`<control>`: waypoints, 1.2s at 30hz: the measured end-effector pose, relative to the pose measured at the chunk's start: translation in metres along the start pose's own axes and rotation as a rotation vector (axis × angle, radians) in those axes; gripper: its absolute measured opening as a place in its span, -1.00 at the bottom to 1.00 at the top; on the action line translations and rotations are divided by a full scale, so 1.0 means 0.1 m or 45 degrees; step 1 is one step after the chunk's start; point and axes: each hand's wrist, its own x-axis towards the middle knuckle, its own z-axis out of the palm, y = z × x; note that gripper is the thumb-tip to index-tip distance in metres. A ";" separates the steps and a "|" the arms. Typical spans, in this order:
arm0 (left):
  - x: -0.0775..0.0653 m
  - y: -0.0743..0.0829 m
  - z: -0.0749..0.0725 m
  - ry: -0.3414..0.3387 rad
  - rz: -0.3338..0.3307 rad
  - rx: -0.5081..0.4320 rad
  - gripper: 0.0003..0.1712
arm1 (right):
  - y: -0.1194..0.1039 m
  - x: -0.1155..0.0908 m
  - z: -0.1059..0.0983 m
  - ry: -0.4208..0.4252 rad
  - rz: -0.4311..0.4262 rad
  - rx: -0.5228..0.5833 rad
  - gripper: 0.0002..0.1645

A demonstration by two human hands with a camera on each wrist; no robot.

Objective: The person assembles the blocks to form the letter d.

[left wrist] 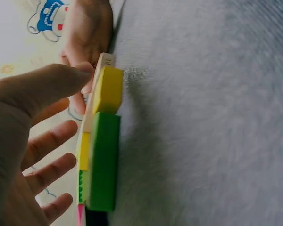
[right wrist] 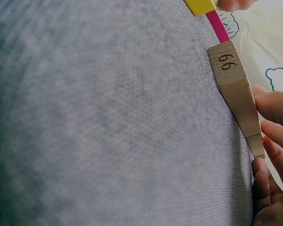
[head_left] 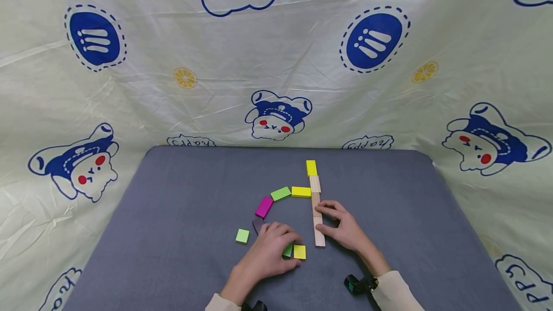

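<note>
My left hand point(head_left: 272, 251) hovers over the near end of a curve of coloured blocks, its fingers loosely bent and spread. Its thumb and fingertips are close to a yellow block point(head_left: 300, 252) and a green block point(left wrist: 103, 162), and nothing is gripped. A dark purple block point(head_left: 258, 225) is partly hidden behind that hand. My right hand point(head_left: 343, 229) has its fingertips along the right side of a straight row of wooden blocks point(head_left: 319, 234). In the right wrist view, the nearest wooden block point(right wrist: 233, 84) bears the number 66.
The curve continues through a magenta block point(head_left: 264, 207), a light green block point(head_left: 281, 194) and a yellow block point(head_left: 301, 192) that meets the row. Another yellow block point(head_left: 311, 167) tops the row. A lone pale green block point(head_left: 242, 236) lies left on the grey table point(head_left: 181, 215).
</note>
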 end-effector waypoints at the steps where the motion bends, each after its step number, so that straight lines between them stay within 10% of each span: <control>1: -0.01 0.00 -0.02 0.017 0.003 -0.006 -0.53 | 0.00 0.00 0.00 -0.001 0.001 0.000 -0.45; 17: -0.43 -0.52 -0.35 0.403 -0.194 -0.215 -0.29 | 0.01 0.01 0.00 -0.003 -0.003 0.010 -0.44; 36: -0.64 -0.88 -0.37 0.289 -0.412 -0.280 -0.51 | 0.02 -0.01 0.01 -0.003 0.014 -0.003 -0.44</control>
